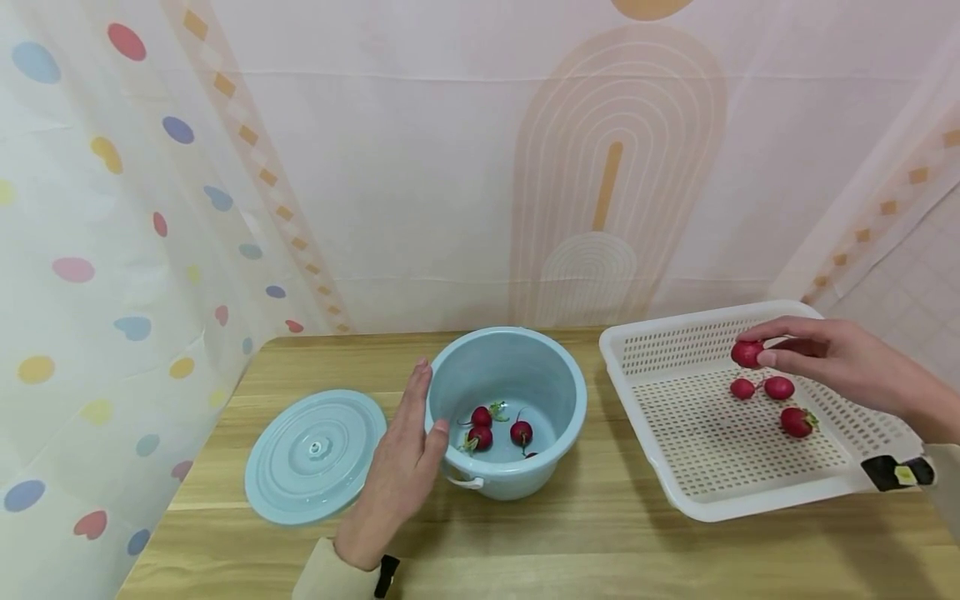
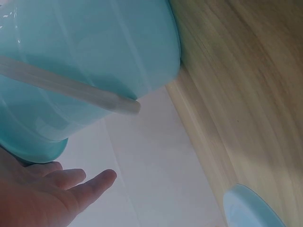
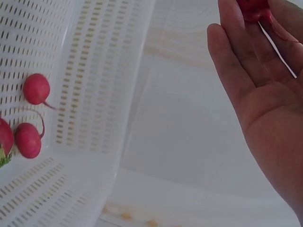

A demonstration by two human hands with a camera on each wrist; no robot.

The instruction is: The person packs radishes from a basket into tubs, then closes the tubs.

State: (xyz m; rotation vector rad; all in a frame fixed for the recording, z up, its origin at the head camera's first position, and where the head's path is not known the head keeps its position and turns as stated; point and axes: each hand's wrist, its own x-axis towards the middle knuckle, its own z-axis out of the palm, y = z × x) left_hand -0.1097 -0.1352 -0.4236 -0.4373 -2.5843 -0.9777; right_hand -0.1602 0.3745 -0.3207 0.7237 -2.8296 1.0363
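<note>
My right hand (image 1: pixel 847 362) pinches a red radish (image 1: pixel 747 353) between thumb and fingertips, above a white perforated basket (image 1: pixel 678 492). In the right wrist view the radish (image 3: pixel 254 9) shows at the top edge, by the fingertips. Below it in the basket lie 3 more radishes, one of them a leafy radish (image 1: pixel 797 422). With straight fingers, my left hand (image 1: pixel 401 467) rests against the left side of a light blue bucket (image 1: pixel 517 483). Inside the bucket several radishes (image 1: pixel 521 432) lie on the bottom, one partly hidden by the near rim.
A round light blue lid (image 1: pixel 300 467) lies flat on the wooden table (image 1: pixel 525 550), left of the bucket. The bucket's white handle (image 2: pixel 71 90) hangs down its side. Behind the table hangs a patterned curtain (image 1: pixel 420 200).
</note>
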